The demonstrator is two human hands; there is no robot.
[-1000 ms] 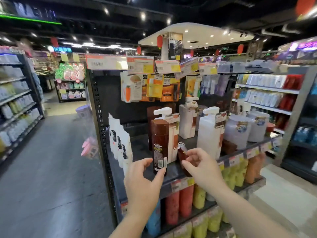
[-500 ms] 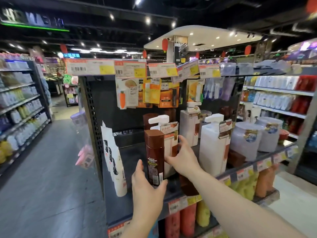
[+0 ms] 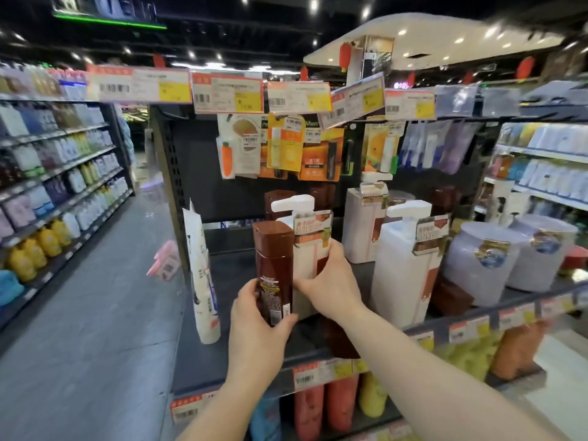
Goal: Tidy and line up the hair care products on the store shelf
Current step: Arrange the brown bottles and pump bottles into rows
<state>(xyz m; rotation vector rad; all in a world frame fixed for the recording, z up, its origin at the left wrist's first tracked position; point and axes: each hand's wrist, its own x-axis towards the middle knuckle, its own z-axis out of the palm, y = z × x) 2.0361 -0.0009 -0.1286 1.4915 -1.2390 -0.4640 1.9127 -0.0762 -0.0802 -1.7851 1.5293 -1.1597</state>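
Note:
A tall brown bottle [image 3: 273, 265] stands near the front of the dark shelf [image 3: 222, 351]. My left hand [image 3: 257, 329] is wrapped around its lower part. Right behind it stands a white pump bottle [image 3: 307, 249] with an orange label, and my right hand [image 3: 331, 284] grips its lower right side. A second white pump bottle [image 3: 404, 268] stands to the right, and a third [image 3: 362, 224] further back. More brown bottles [image 3: 278, 202] stand at the rear. A low brown item [image 3: 450, 297] lies at the second pump bottle's foot.
White tubes [image 3: 203, 281] lean at the shelf's left edge. Two pale lidded tubs [image 3: 483, 262] stand at the right. Carded items [image 3: 283, 148] hang above under price tags. Orange and yellow bottles [image 3: 327, 405] fill the lower shelf. An aisle runs along the left.
My left hand has closed around the brown bottle's base. My right hand has moved along the white pump bottle's side and now grips it. The camera has moved closer.

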